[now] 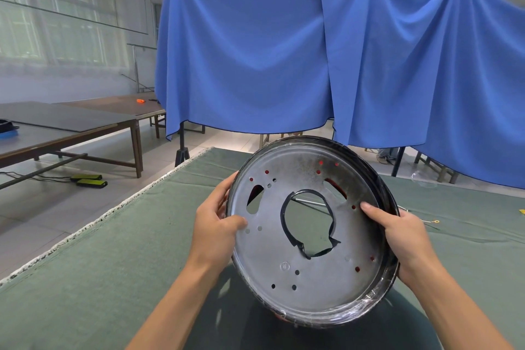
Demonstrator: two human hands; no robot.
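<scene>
A round metal pan point(309, 270) with a dark rim is held tilted up above the green table point(85, 278), its grey inner face toward me. The face has a large central hole edged in black tape and several small holes, some showing red behind. My left hand point(218, 224) grips the pan's left rim, thumb on the inner face and fingers curled round the edge. My right hand point(403, 239) grips the right rim the same way, thumb pressed on the face. Clear film wraps the lower rim.
A blue cloth point(255, 60) hangs on stands behind the table. Thin wires and a small yellow piece point(521, 211) lie on the table at the right. Brown tables point(85, 128) stand at the left, with black-and-yellow pedals point(91, 180) on the floor.
</scene>
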